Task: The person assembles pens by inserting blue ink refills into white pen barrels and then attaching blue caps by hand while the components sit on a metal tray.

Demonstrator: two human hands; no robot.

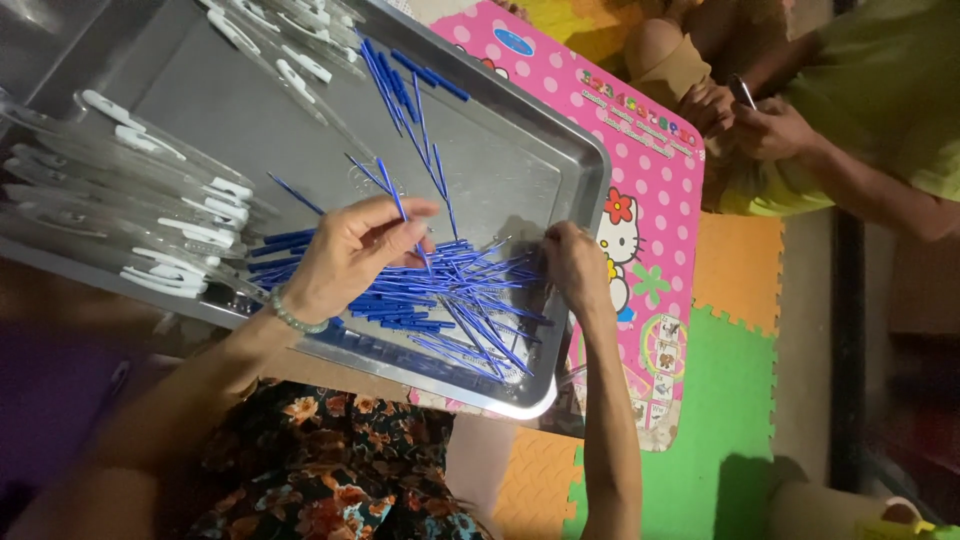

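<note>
— Which colours are seen in the tray (575, 160)?

— A dull silver-grey is shown by the tray itself. Bright blue is carried by the thin sticks (440, 300) heaped in it, and clear plastic with white tips is seen on the pieces (150, 215) stacked at its far side.

— And beneath it?

— A pink mat (655, 185) dotted with white is laid there, printed with a white cartoon cat and a red flower. Orange and green foam floor tiles (735, 340) are seen beside it.

— Anything worn?

— A pale green beaded bracelet (293, 316) is worn at the left wrist, and a dark dress (330, 470) patterned with orange flowers is seen below.
</note>
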